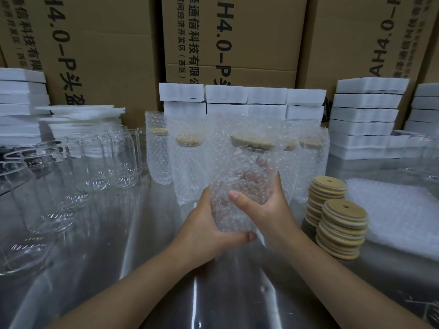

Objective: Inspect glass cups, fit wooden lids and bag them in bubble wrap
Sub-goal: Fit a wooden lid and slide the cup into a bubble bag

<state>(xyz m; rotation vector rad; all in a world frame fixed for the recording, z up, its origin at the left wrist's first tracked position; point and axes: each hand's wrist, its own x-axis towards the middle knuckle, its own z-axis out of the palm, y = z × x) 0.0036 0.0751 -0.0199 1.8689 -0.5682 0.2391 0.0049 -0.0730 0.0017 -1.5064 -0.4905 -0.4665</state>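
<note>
Both hands are on it! The left hand (206, 224) cups the bottom of the bagged cup (242, 172), thumb curled under the base, and the right hand (270, 205) grips the side, thumb pressed across the front. The cup sits inside a bubble-wrap sleeve with its wooden lid (253, 141) on top (hazy through the bubbles), held up above the steel table (166, 281). Just behind stand more wrapped cups (187, 162), lids on. To the right, two stacks of wooden lids (342, 229) stand close together, beside a flat pile of bubble wrap (399, 210). Off left, rows of bare glass cups (123, 160). White foam blocks (365, 115) and cardboard boxes (99, 43) line the back.
</note>
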